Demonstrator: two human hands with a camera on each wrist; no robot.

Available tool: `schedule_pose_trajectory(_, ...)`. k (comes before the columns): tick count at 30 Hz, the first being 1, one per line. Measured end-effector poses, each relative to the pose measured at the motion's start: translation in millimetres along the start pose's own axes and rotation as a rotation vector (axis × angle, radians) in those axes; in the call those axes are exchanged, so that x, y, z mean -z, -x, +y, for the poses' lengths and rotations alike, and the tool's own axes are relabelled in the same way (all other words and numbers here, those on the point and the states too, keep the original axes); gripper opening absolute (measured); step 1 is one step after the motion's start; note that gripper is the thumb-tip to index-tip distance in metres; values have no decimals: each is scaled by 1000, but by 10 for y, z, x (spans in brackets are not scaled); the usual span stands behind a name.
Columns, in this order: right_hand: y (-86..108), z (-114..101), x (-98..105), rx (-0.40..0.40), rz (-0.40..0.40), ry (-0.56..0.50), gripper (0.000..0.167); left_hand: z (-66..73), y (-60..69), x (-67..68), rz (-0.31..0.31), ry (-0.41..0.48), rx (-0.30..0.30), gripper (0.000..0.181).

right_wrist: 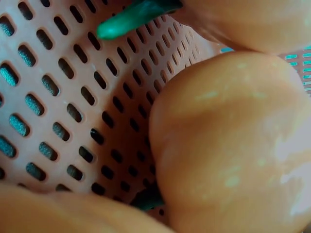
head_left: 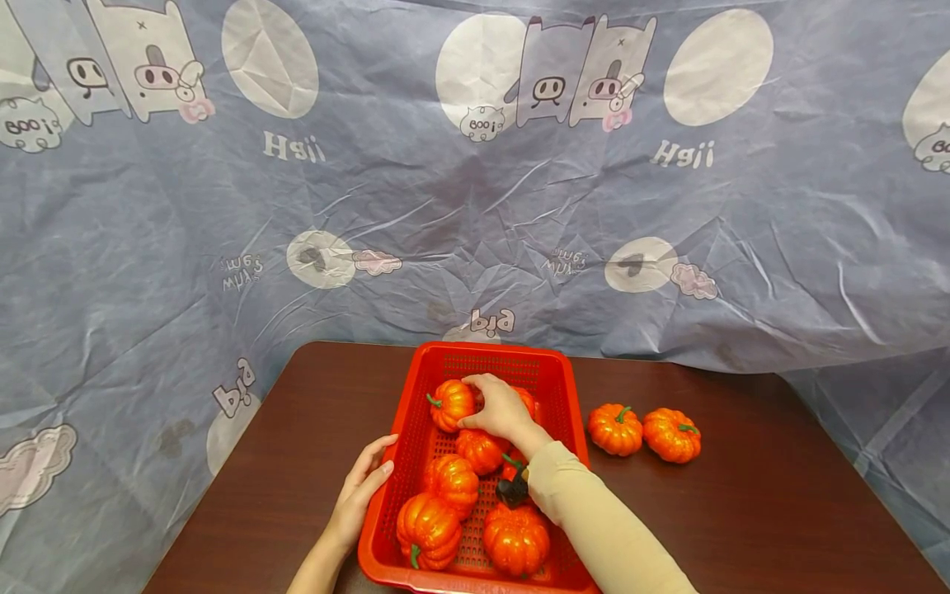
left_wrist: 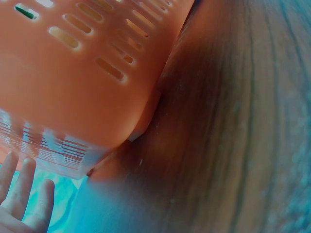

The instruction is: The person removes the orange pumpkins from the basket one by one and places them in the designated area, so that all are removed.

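Furthest left, the left hand (head_left: 356, 499) rests against the near side of a red basket (head_left: 490, 348), its fingers nearly straight and a little apart, with dark brown table (head_left: 285, 462) bare beyond it on the outer side. Right of that hand, inside the basket, a lower pumpkin (head_left: 429, 530) sits with its green stem towards the wearer, touching a second pumpkin (head_left: 451, 483) just ahead of it. Further ahead, the gripped pumpkin (head_left: 449, 406) is pinched between the thumb and fingers of the right hand (head_left: 499, 408), its stem pointing away from that hand to the left. Just below the right hand lies a middle pumpkin (head_left: 481, 451); nearer the wearer, a large pumpkin (head_left: 517, 539) lies below the wrist. Behind the right hand, a half-hidden pumpkin (head_left: 525, 399) shows. Well right of this hand, outside the basket, two loose pumpkins (head_left: 615, 429) stand side by side on the table
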State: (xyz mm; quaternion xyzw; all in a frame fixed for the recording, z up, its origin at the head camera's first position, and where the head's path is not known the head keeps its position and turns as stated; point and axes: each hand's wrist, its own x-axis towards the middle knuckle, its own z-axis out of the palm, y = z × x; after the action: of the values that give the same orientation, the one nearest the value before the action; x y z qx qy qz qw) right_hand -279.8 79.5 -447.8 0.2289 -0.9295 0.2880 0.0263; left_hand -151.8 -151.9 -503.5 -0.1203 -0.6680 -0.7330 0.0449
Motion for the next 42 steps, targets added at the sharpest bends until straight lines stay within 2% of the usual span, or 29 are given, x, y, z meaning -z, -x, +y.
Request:
schedule_pose_trajectory(7,-16,-23,39,-34,14,-46,67,8,-8,-1,8,4,6,38)
schedule_pose_trajectory(12,-3,-43,102,-100,25,-162,65,9,-5,-1,13,-17,10,38)
schedule_pose_trajectory(17,35,-74,220,-176,87,-284,65,4,5,-2,6,-13,8,38)
schedule_pose_trajectory(23,62,-126,436,-262,144,-435,66,0,10,-5,10,-11,15,38)
schedule_pose_trajectory(27,88,-115,577,-296,161,-496,68,-5,9,1,4,15,11,38)
schedule_pose_trajectory(38,250,98,1045,-319,258,-629,71,-3,6,5,-6,40,10,39)
schedule_pose_trajectory(42,354,216,1208,-313,324,-645,71,-2,3,11,-13,48,2,39)
